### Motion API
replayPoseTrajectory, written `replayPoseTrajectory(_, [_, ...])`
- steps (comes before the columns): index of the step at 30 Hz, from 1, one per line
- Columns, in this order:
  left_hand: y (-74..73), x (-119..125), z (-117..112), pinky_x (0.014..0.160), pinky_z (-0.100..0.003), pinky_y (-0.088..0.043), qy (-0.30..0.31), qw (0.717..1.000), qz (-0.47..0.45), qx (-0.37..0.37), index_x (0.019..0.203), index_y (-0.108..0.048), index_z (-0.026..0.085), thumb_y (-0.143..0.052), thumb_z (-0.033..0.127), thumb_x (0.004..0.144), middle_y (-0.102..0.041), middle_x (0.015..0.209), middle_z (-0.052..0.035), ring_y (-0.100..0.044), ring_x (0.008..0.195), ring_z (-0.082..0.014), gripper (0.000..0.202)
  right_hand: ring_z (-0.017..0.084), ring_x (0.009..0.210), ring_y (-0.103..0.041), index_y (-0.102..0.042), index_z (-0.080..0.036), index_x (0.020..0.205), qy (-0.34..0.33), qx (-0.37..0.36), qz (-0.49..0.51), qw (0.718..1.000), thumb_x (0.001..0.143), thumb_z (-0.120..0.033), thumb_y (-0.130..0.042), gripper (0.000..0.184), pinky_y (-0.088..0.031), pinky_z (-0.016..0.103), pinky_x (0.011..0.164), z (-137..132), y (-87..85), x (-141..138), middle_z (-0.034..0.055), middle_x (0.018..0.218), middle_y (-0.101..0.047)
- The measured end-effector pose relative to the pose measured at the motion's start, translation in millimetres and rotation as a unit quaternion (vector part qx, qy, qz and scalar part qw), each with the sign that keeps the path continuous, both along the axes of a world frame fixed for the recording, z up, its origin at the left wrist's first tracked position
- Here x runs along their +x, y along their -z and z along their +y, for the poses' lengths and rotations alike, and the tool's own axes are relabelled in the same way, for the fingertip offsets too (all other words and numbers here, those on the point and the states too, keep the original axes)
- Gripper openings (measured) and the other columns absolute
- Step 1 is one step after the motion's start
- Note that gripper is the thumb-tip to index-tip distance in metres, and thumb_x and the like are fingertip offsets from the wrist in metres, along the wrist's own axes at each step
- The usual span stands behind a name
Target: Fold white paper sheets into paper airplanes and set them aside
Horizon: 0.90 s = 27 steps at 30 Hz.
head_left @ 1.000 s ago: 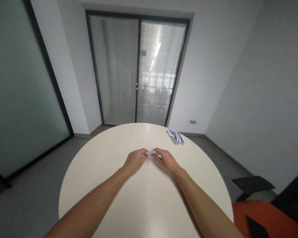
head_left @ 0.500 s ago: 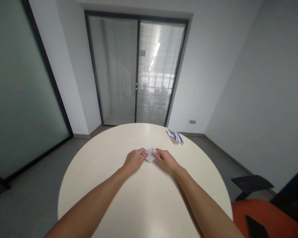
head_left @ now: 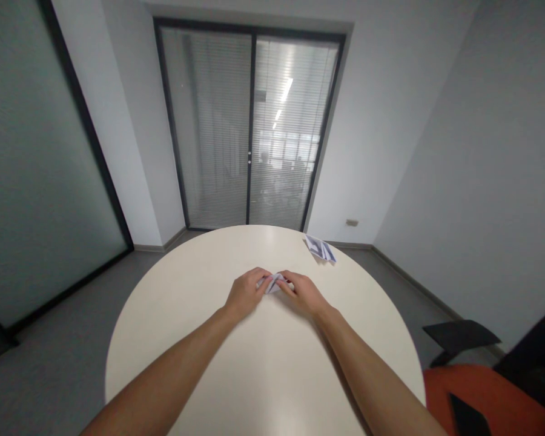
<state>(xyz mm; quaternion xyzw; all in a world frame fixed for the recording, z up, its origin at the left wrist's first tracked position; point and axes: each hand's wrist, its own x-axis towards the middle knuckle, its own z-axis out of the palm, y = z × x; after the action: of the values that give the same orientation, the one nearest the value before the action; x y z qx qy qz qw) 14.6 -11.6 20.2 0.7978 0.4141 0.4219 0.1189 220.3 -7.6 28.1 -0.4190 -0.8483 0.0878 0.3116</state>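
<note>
A small piece of folded white paper (head_left: 273,287) is held between my two hands, just above or on the middle of the round table (head_left: 254,375). My left hand (head_left: 247,292) pinches its left side, with the thumb in front and the fingers behind. On the right side, my right hand (head_left: 303,292) grips the paper in the same way. The thumbs come close together over the paper's front and cover part of its folds. Whether the paper touches the tabletop, I cannot tell.
A printed, creased sheet (head_left: 320,249) lies near the table's far right edge. To the right stands an orange chair (head_left: 495,399) with a black armrest (head_left: 462,334). Beyond the table is a glass door with blinds (head_left: 209,133).
Both thumbs have moved inward over the paper, and the fingers have shifted closer together. The paper's diamond shape now looks flatter and more folded. The printed sheet has not moved.
</note>
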Motion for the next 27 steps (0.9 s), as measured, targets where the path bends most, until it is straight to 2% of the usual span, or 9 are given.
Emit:
replayPoseTrajectory(3, [-0.7,-0.2,-0.1,0.085,-0.028,-0.048,0.000,1.000,-0.006,0.016,0.097,-0.070,0.023,-0.048,0.033,0.099,-0.072,0.097,-0.0022,-0.065,0.090,-0.0172,0.025,0.019,0.089,-0.066,-0.064,-0.024,0.114,-0.004,0.008,0.021,1.000,0.101,-0.039,-0.044,0.028,-0.048,0.029,0.079,-1.2,-2.7,0.2,0.0054,0.102,-0.073])
replayPoseTrajectory(9, [-3.7,0.1,-2.8,0.091,-0.029,-0.048,0.002,0.999,-0.005,0.044,0.104,-0.070,0.024,-0.047,0.031,0.100,-0.072,0.102,-0.0025,-0.065,0.097,-0.0177,0.024,0.021,0.096,-0.067,-0.068,-0.024,0.114,-0.015,0.023,0.025,0.999,0.102,-0.038,-0.043,0.031,-0.050,0.033,0.086,-0.7,-2.5,1.2,0.0062,0.108,-0.073])
replayPoseTrajectory(14, [-6.3,0.7,-4.8,0.088,-0.028,-0.047,0.002,0.999,-0.015,0.051,0.098,-0.068,0.023,-0.048,0.030,0.099,-0.071,0.098,-0.0019,-0.064,0.092,-0.0168,0.022,0.022,0.098,-0.067,-0.069,-0.024,0.113,-0.025,0.032,0.026,0.999,0.102,-0.036,-0.043,0.031,-0.049,0.034,0.090,-0.8,-3.5,1.1,0.0069,0.108,-0.073])
replayPoseTrajectory(21, [-3.5,1.4,-2.1,0.082,-0.026,-0.048,-0.027,0.997,-0.055,0.036,0.096,-0.066,0.022,-0.047,0.027,0.098,-0.070,0.093,-0.0011,-0.065,0.087,-0.0157,0.019,0.021,0.094,-0.066,-0.070,-0.022,0.110,-0.013,0.016,0.055,0.998,0.101,-0.035,-0.044,0.030,-0.050,0.032,0.083,-0.4,-3.5,0.4,0.0080,0.105,-0.073])
replayPoseTrajectory(27, [5.3,0.3,8.7,0.078,-0.028,-0.050,-0.049,0.991,-0.124,0.000,0.096,-0.062,0.022,-0.049,0.033,0.097,-0.071,0.093,-0.0029,-0.066,0.085,-0.0171,0.017,0.020,0.086,-0.066,-0.070,-0.021,0.107,0.016,-0.003,0.088,0.996,0.100,-0.037,-0.044,0.031,-0.049,0.029,0.074,4.6,0.1,4.3,0.0071,0.104,-0.074])
